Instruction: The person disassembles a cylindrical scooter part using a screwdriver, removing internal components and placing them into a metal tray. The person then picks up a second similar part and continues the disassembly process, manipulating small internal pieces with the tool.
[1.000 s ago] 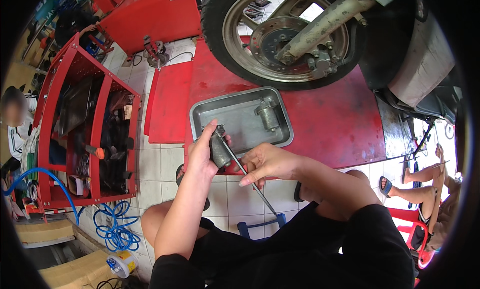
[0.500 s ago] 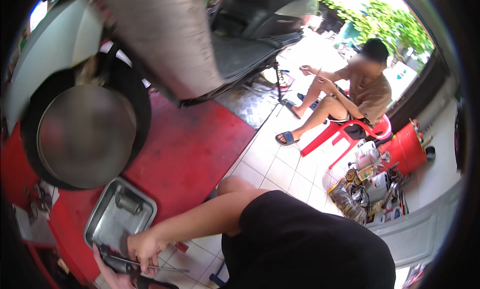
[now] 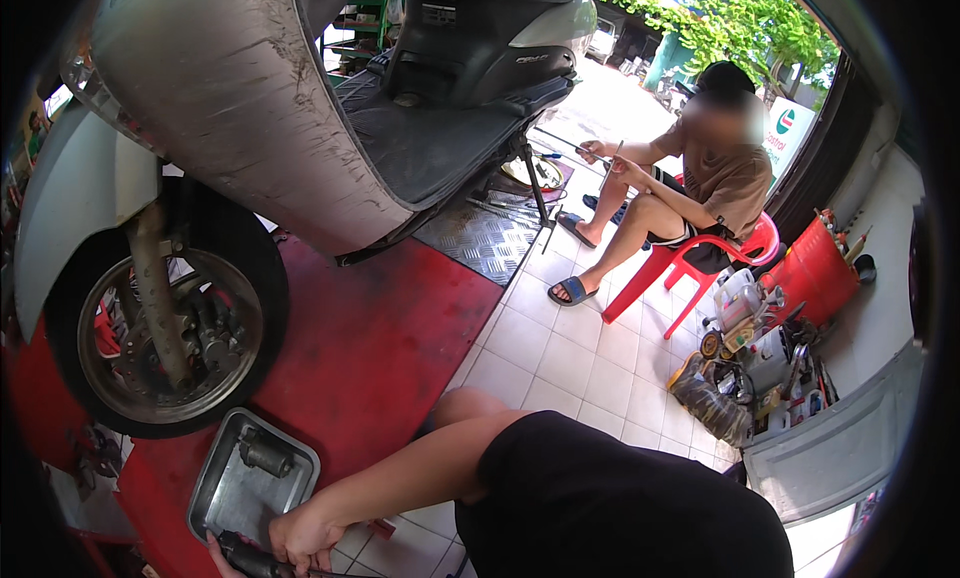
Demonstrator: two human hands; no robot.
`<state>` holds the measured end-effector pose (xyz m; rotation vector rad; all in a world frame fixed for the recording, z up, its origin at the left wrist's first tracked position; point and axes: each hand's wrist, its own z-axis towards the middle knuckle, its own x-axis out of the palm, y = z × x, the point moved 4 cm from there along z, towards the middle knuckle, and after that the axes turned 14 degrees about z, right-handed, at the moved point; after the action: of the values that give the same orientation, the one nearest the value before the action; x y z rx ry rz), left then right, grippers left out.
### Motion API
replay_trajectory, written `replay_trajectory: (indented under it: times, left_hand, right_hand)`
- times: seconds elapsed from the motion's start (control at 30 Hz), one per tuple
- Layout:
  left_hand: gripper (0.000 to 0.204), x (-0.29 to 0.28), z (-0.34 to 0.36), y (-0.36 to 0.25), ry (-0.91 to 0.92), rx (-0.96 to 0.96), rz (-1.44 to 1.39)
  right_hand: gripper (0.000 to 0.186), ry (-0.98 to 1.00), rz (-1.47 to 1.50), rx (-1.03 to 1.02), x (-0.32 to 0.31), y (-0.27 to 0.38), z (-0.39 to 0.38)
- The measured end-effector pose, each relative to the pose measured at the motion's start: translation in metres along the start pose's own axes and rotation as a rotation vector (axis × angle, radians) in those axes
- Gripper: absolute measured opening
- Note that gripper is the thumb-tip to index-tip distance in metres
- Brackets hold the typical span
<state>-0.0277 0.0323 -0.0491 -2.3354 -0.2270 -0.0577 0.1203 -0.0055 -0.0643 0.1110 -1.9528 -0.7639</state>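
At the lower left, my left hand (image 3: 218,556), mostly cut off, grips a dark cylindrical motor-like part (image 3: 246,552). My right hand (image 3: 303,538) is beside it, fingers curled on a thin metal rod (image 3: 336,573) that runs along the bottom edge. Just beyond both hands, a steel tray (image 3: 223,490) rests on the red lift platform (image 3: 370,338). A second metal cylinder (image 3: 266,451) lies inside the tray, in its far part.
A silver scooter (image 3: 250,108) with its front wheel (image 3: 255,358) stands on the platform. A co-worker (image 3: 725,178) sits on a red plastic chair (image 3: 640,283) at right, holding thin tools. A red drum (image 3: 810,268), containers and tools crowd the right wall (image 3: 885,278).
The view has swung right, from the tool cart to the seated co-worker and scooter body. My hands now appear lower left, still around the cylinder and rod.
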Motion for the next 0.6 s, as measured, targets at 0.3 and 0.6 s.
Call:
replay_trajectory:
  times: [0.3, 0.6]
  left_hand:
    - [0.028, 0.011, -0.014, 0.001, -0.001, -0.046, -0.054]
    - [0.026, 0.015, -0.018, -0.007, 0.079, 0.045, -0.029]
  right_hand:
    - [0.031, -0.206, -0.371, -0.167, -0.007, 0.006, -0.002]
    - [0.032, -0.249, -0.422, -0.259, -0.013, 0.007, 0.005]
